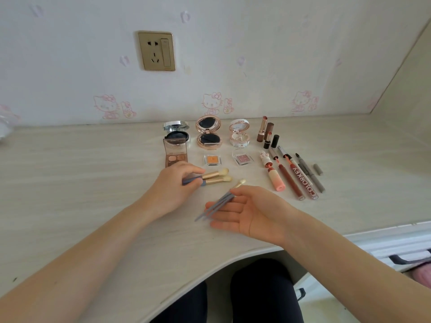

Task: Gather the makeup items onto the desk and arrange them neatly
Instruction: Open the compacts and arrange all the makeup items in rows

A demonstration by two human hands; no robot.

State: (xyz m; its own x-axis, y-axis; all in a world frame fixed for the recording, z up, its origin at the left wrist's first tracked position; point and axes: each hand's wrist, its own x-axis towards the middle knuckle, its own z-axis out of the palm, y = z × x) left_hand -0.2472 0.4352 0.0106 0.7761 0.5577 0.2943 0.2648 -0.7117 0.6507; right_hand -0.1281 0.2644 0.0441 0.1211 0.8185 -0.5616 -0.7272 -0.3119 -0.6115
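Note:
On the pale wooden desk (93, 183) my left hand (173, 187) pinches the blue handles of two gold-ferruled makeup brushes (215, 177) lying side by side, bristles pointing right. My right hand (247, 209), palm up, holds a bundle of thin grey brushes (219, 201) between thumb and fingers. Behind them stand three open compacts (208, 134), an eyeshadow palette (175, 155), an orange pan (212, 159) and a pink pan (242, 159). At the right are lipsticks (265, 132), lip glosses (295, 180) and pencils (311, 173) in a row.
A wall with cartoon wallpaper and a gold socket (156, 51) rises behind the desk. The desk's curved front edge (221, 264) runs above my dark-clothed legs. A white drawer unit (384, 241) sits at the lower right. A side wall closes the desk's right end.

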